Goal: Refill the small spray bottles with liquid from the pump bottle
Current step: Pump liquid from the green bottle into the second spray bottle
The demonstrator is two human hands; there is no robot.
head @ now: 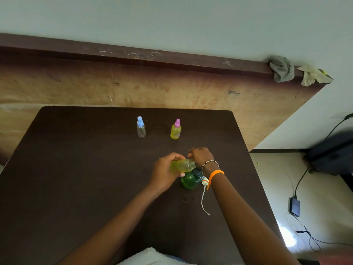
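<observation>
Right now, seen from the head camera, the left hand (164, 172) grips a small spray bottle (182, 166) of yellow liquid, tipped sideways just above the green pump bottle (190, 180). The right hand (200, 156) curls at the small bottle's neck (what it pinches, I cannot tell). The pump head (204, 182) lies beside the green bottle on the dark table (76, 169). Farther back stand a blue-capped bottle (141, 127), clear, and a pink-capped bottle (176, 129), yellow.
</observation>
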